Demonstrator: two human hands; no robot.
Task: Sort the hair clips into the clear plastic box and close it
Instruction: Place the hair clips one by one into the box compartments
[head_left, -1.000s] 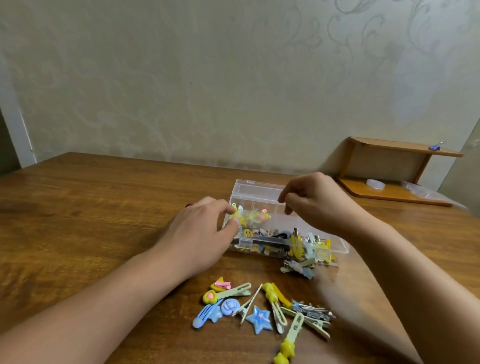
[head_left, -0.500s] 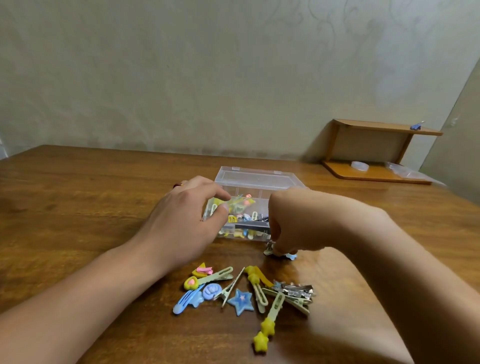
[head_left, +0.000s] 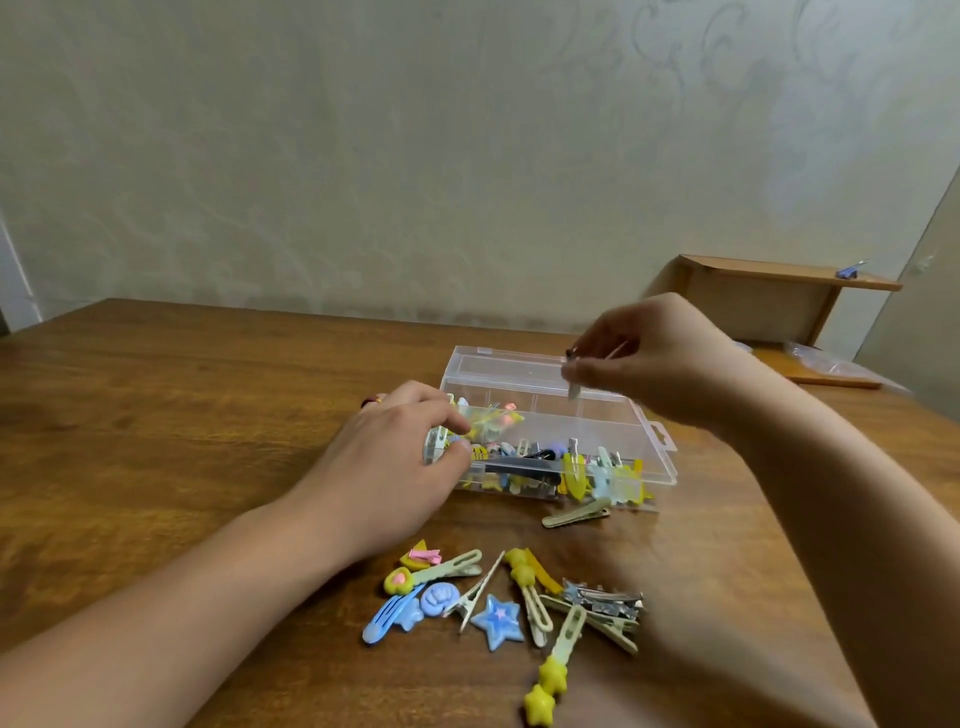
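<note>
The clear plastic box (head_left: 657, 441) stands open on the wooden table, its near compartments holding several coloured hair clips. My left hand (head_left: 395, 462) grips the box's left end, thumb on the near wall. My right hand (head_left: 649, 364) hovers above the box's back compartments and pinches a small pale clip (head_left: 573, 387) that hangs down from the fingertips. A pale green clip (head_left: 576, 514) lies on the table just in front of the box. A loose pile of clips (head_left: 519, 603) lies nearer me, among them a blue star, yellow stars and metal clips.
The box's lid (head_left: 498, 361) lies flat behind it. A small wooden shelf (head_left: 779, 296) stands at the table's back right against the wall, with a small blue clip on its top and a plastic bag (head_left: 831, 364) on its lower board.
My right hand has risen from the table in front of the box to above its back compartments, now pinching a small clip. My left hand has stayed on the box's left end.
</note>
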